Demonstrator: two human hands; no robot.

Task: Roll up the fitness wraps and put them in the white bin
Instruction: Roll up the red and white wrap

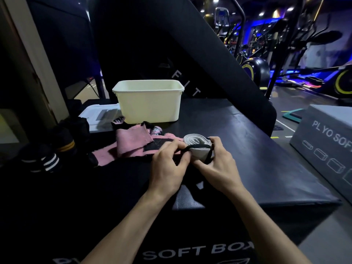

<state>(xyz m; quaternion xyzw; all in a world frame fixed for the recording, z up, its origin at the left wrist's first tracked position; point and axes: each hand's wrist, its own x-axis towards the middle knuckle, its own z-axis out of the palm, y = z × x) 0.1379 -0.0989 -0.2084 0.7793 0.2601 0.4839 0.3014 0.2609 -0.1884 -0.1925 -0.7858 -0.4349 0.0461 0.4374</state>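
We see both hands mid-table on a rolled grey wrap (198, 144): right hand (219, 164) curls round the roll, left hand (167, 168) pinches its black loop (187, 148). Pink wrap (131, 144) lies unrolled just left of them, partly folded. White bin (149, 101) stands toward the table's far edge. Dark striped wraps (41, 161) sit near the left edge. Grey box (323, 141) off the right side.

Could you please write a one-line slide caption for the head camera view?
Both hands hold a rolled grey wrap near pink wraps, with the white bin behind.
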